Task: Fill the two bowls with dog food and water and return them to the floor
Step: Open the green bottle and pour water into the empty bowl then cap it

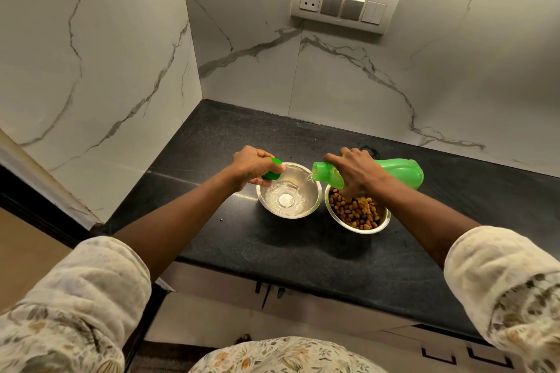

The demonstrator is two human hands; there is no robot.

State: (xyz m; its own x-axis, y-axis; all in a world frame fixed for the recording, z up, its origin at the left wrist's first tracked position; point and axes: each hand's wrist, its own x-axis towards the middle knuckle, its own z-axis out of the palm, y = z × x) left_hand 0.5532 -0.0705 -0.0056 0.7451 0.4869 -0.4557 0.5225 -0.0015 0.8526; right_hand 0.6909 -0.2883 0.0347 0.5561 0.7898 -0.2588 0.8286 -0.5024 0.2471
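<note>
Two steel bowls stand side by side on the black countertop (248,251). The left bowl (312,197) holds a little water, and a thin stream runs into it from the mouth of a green bottle (400,171). My right hand (354,169) grips that bottle near its neck, tipped on its side over the bowls. The right bowl (383,222) is filled with brown dog food (354,210). My left hand (253,165) hovers at the left bowl's rim, closed on the green bottle cap (274,169).
Marble walls close the corner at the left and back. A switch panel (344,3) sits high on the back wall. The counter's front edge runs below the bowls, with cabinet doors (272,291) underneath.
</note>
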